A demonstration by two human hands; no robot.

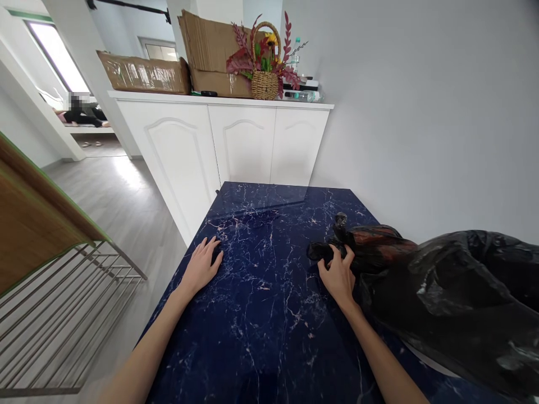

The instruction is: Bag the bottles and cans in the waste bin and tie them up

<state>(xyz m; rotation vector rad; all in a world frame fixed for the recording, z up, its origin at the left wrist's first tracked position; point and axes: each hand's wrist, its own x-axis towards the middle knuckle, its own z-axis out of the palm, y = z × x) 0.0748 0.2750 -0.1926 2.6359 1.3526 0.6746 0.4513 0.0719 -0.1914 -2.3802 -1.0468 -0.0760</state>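
Observation:
My left hand (205, 261) lies flat on the dark blue marble-patterned table (256, 314), near its left edge, with fingers apart and nothing in it. On the right, my right hand (338, 274) has its fingers bent around the knotted end of a black plastic bag (379, 247). Something reddish shows through the thin plastic of this bag. The tips of the right fingers are partly hidden against the black plastic. Just beyond the hand, a twisted tail of the bag sticks up. A larger black plastic bag (458, 297) bulges along the table's right side.
A white cabinet (248, 143) stands behind the table, bearing cardboard boxes (145, 74), a flower basket (265, 84) and plastic bottles (309, 96). To the left is a metal rack (71, 314) by a wooden panel (37, 213). A person (84, 115) lies on a bed in the far room.

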